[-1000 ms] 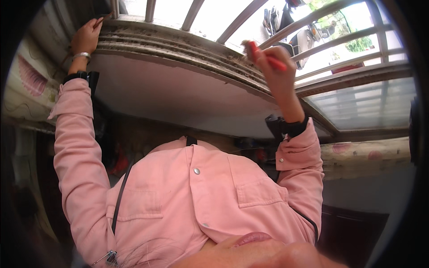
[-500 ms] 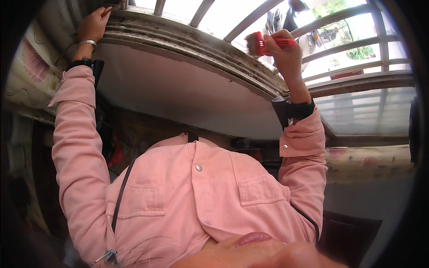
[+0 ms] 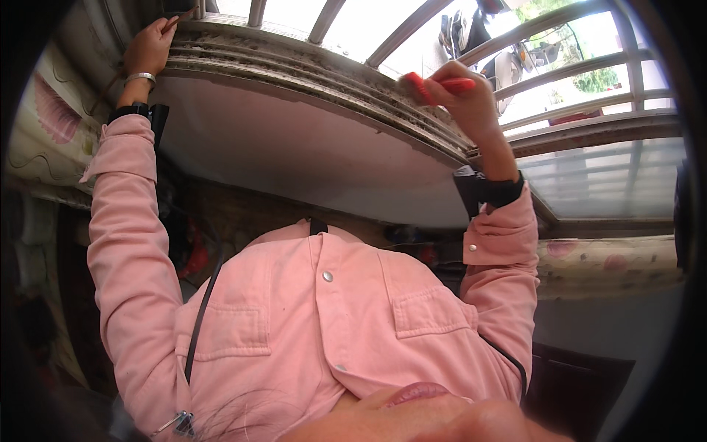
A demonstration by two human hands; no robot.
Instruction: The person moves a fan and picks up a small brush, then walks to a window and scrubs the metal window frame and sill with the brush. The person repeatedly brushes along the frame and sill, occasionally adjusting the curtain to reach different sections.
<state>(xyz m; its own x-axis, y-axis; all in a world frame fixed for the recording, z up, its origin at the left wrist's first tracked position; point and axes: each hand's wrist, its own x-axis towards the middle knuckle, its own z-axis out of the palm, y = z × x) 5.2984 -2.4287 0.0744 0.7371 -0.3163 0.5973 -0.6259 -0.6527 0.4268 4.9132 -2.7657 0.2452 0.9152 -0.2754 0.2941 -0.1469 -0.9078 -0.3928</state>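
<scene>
My right hand is closed round the red handle of a paintbrush. Its bristles, smeared by motion, are at the right part of the grimy window track; whether they touch it I cannot tell. Up at the far left, my left hand is closed at the track's left end, beside the frame. A thin reddish-brown strip sticks out from its fingers toward the bars; its kind is not clear.
Metal bars cross the window opening beyond the track. A glass pane stands at the right. Below the sill is a pale wall. Flowered curtains hang at the left. Outside, a parked motorbike shows through the bars.
My right hand has lowered the paintbrush toward the track and turned it, moving slightly left. My left hand stays at the left end with almost no shift.
</scene>
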